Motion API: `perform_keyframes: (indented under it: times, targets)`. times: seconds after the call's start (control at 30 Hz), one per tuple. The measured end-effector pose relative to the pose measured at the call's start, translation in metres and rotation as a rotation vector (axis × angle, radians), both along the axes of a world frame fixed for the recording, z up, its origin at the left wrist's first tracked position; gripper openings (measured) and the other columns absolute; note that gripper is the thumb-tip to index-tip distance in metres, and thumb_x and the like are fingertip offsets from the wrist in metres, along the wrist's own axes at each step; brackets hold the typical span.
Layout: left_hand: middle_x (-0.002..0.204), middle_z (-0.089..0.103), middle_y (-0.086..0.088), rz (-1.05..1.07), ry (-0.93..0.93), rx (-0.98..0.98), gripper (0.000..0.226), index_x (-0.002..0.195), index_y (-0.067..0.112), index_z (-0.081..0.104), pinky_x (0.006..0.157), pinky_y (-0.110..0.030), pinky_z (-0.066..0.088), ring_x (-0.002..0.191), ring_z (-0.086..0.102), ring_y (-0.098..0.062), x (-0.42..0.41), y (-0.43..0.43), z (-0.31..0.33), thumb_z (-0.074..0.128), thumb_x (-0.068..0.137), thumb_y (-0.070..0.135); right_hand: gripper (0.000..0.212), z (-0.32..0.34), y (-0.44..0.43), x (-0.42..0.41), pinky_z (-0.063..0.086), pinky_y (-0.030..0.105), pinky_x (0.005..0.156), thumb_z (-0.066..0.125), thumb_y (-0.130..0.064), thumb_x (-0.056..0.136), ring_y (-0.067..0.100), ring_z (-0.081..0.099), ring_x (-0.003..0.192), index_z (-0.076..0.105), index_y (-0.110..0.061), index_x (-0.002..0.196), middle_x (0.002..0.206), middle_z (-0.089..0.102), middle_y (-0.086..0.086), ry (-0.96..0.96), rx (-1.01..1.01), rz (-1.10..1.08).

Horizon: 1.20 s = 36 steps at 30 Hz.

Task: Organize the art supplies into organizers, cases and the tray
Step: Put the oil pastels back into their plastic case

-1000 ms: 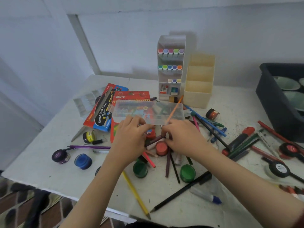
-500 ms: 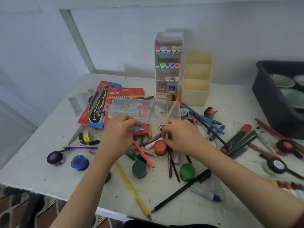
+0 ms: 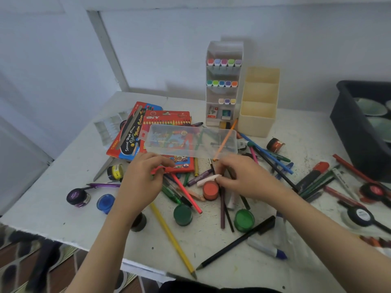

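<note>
Clear case (image 3: pixel 190 142) lies atop red boxes (image 3: pixel 167 121); white organizer (image 3: pixel 224 49) holds markers (image 3: pixel 222 83), and the black tray (image 3: pixel 351 123), cut off at right, holds bowls (image 3: pixel 370 106). Left hand (image 3: pixel 141 180) pinches a red crayon (image 3: pixel 157 169), mostly hidden; right hand (image 3: pixel 247 180) pinches a pale crayon (image 3: pixel 208 179).

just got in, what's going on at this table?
A person is sorting scattered art supplies on a white table. The left grip pinches a small red piece, probably a crayon. The right grip pinches a pale crayon beside the orange pot. The clear case lies on the pencil boxes just beyond, with an orange pencil across it. The cream organizer looks empty.
</note>
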<state>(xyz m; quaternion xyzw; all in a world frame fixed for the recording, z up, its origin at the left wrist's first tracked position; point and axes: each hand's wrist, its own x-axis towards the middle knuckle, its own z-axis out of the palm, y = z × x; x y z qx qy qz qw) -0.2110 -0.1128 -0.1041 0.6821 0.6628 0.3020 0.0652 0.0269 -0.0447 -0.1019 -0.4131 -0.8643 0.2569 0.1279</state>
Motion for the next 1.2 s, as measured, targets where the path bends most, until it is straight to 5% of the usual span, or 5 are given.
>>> perform_keyframes:
  times: [0.3,0.47,0.83,0.97,1.2]
  targets:
    - [0.084,0.054,0.028,-0.248,-0.05,0.002,0.022,0.094,0.024,0.07,0.08,-0.007,0.032,0.087,0.048,0.004,0.066,-0.012,0.013,0.06,0.081,0.01,0.009,0.01,-0.04,0.066,0.056,0.025,0.068,0.065,-0.017,0.084,0.011,0.064,0.071,0.064,-0.023,0.091,0.08,0.068,-0.004,0.51,-0.169,-0.337]
    - [0.091,0.062,0.018,-0.427,-0.062,-0.028,0.021,0.099,0.024,0.069,0.086,-0.008,0.031,0.09,0.048,0.001,0.115,-0.025,0.015,0.061,0.08,0.028,0.013,0.016,-0.06,0.109,0.056,0.021,0.067,0.063,-0.01,0.085,0.017,0.067,0.076,0.067,-0.02,0.093,0.083,0.07,0.001,0.696,-0.182,-0.475]
    - [0.141,0.042,0.014,-0.617,0.202,-0.148,0.089,0.142,0.03,0.035,0.112,-0.023,0.007,0.136,0.021,-0.008,0.196,-0.045,-0.012,0.053,0.067,0.075,0.017,-0.001,-0.108,0.185,0.058,0.037,0.07,0.066,-0.008,0.083,0.024,0.068,0.077,0.064,-0.017,0.097,0.081,0.07,0.006,0.706,-0.159,-0.65]
    - [0.139,0.045,0.011,-0.585,0.19,-0.135,0.088,0.141,0.026,0.039,0.113,-0.026,0.008,0.135,0.023,-0.009,0.205,-0.047,-0.021,0.054,0.067,0.073,0.015,-0.005,-0.112,0.193,0.056,0.043,0.074,0.066,-0.011,0.083,0.023,0.068,0.076,0.064,-0.019,0.096,0.08,0.071,0.003,0.657,-0.17,-0.63]
    - [0.121,0.06,0.009,-0.521,0.136,-0.042,0.075,0.127,0.021,0.056,0.108,-0.023,0.016,0.12,0.041,-0.009,0.211,-0.054,-0.027,0.059,0.067,0.066,0.015,-0.01,-0.114,0.194,0.049,0.017,0.061,0.066,-0.016,0.084,0.007,0.064,0.072,0.062,-0.03,0.091,0.08,0.068,-0.015,0.486,-0.105,-0.547]
